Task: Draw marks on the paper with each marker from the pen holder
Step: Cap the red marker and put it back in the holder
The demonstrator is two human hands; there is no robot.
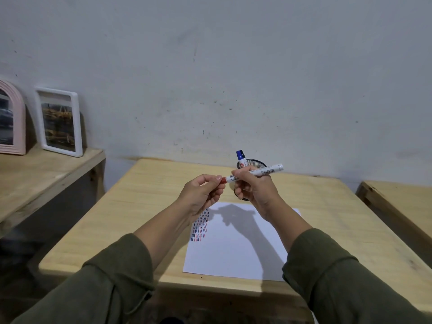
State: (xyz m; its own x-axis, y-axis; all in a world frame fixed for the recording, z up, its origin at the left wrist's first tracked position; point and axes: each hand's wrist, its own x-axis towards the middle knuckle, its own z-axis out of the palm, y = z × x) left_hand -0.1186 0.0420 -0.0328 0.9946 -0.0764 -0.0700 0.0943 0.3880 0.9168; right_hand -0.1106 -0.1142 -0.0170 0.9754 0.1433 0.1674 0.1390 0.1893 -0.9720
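Observation:
I hold a white marker (268, 171) with a red end level above the table. My right hand (254, 188) grips its barrel. My left hand (202, 194) pinches the red cap end (223, 180). Behind my right hand stands a black mesh pen holder (256, 163), mostly hidden, with a blue-capped marker (240, 157) sticking up from it. A white sheet of paper (236, 249) lies on the wooden table (140, 206) below my hands. Rows of short blue, red and dark strokes (199, 228) fill its upper left part.
A lower wooden shelf (42, 174) at the left carries a pink arched frame (11, 120) and a white picture frame (59, 122) leaning on the wall. Another wooden surface (397, 202) sits at the right, across a gap.

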